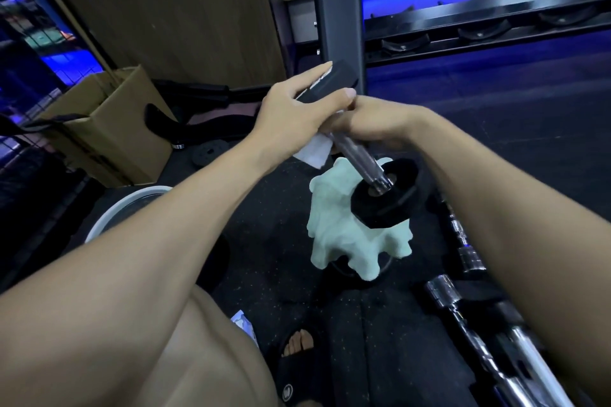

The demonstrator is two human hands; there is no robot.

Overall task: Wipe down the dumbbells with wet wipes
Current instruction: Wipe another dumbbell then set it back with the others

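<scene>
While the dumbbell hangs tilted in the air in front of you, your left hand is up at its far head, fingers laid out along the top face and thumb stretched across the near side, so the black block sits clamped between them. A white wet wipe pokes out just under that palm, against the chrome handle. Your right hand is wrapped around the handle right beside the left thumb, fingers curled under and mostly hidden. The near head points down over a pale green cloth bunched on the dark floor. Chrome bars lie by your right forearm, and a cardboard box stands well off to the left.
</scene>
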